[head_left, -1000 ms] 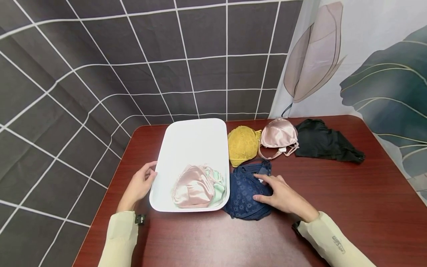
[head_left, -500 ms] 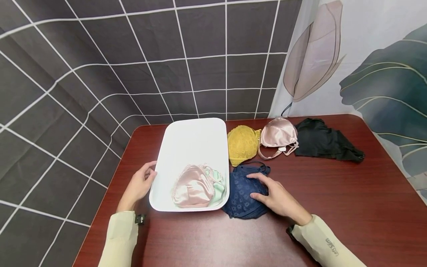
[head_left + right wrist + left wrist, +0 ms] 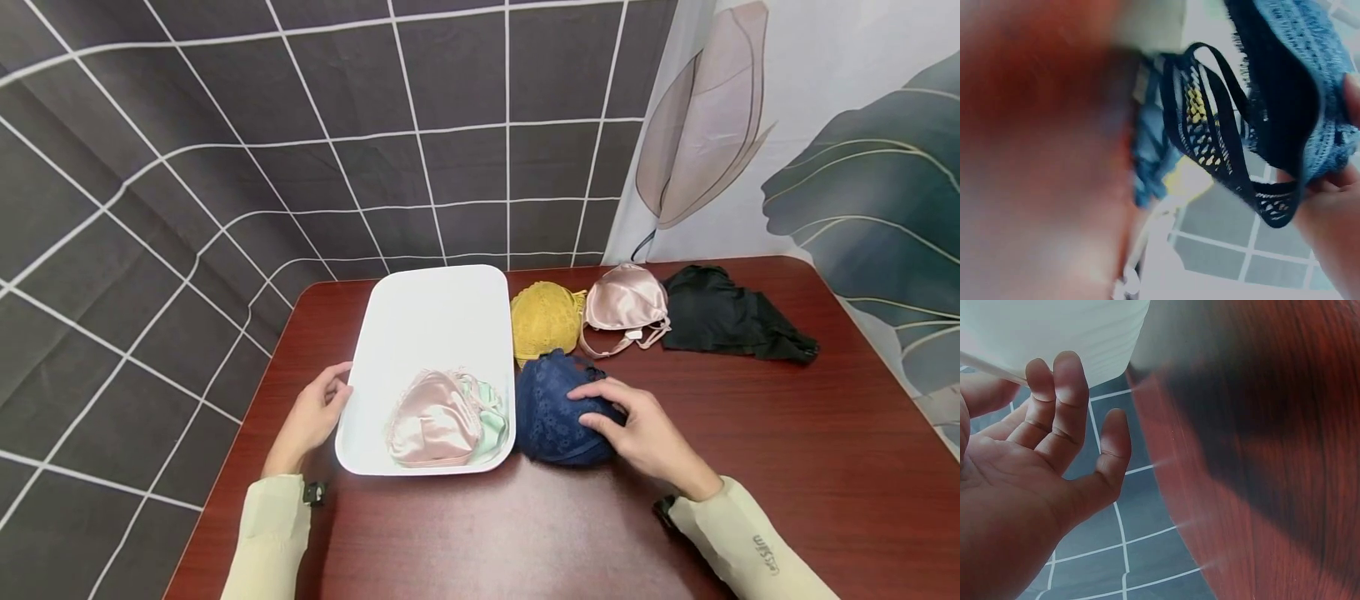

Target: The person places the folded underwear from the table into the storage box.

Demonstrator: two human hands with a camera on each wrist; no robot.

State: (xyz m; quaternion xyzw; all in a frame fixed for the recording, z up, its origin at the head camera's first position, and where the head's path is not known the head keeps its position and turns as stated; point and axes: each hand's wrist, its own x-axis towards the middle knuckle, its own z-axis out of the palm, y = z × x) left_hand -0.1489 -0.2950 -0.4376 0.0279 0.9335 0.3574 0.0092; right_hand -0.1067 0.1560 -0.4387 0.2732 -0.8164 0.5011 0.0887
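A navy lace bra (image 3: 558,412) is gripped by my right hand (image 3: 648,433), fingers over its cups and thumb at the near side. It hangs beside the tray's right wall, and in the right wrist view its dark inner cup and straps (image 3: 1235,137) dangle down. At the white tray's (image 3: 420,325) left rim, my left hand (image 3: 318,408) holds on lightly. The left wrist view shows bent fingers (image 3: 1069,394) against the tray's outer wall and the thumb by the rim. Inside the tray lie a pink satin bra (image 3: 435,421) and a mint green one (image 3: 491,417).
Behind the navy bra lies a yellow lace bra (image 3: 543,321). A second pink satin bra (image 3: 626,300) and a black garment (image 3: 727,312) lie further right along the table's back edge. A grey grid-patterned curtain (image 3: 450,167) stands behind the reddish-brown table (image 3: 787,442).
My right hand has gathered up the navy bra, first shifting slightly left, then back right. The bra has lifted and its lower edge moved away from me. My left hand and the tray stay put.
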